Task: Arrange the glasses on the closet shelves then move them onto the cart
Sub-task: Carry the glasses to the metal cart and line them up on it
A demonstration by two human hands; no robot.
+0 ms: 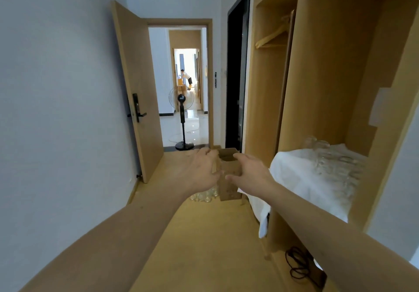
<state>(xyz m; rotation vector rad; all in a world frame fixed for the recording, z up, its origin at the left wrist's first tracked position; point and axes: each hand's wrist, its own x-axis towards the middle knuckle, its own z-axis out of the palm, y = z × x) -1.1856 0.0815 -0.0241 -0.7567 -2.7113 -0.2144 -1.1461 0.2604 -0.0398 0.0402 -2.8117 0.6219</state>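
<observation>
Several clear glasses [328,155] lie and stand on a white cloth [299,178] that covers a closet shelf at the right. More glasses [201,195] sit on the floor beside an open cardboard box [229,173]. My left hand [203,170] and my right hand [250,171] reach out in front of me, one on each side of the box. Their fingers are spread and relaxed and hold nothing. Whether they touch the box is unclear.
The wooden closet [317,76] fills the right side, with hangers [274,35] in its far bay. A black cable [299,262] lies on its bottom board. An open door [136,92] leads to a hallway with a standing fan [182,119]; a person stands far beyond.
</observation>
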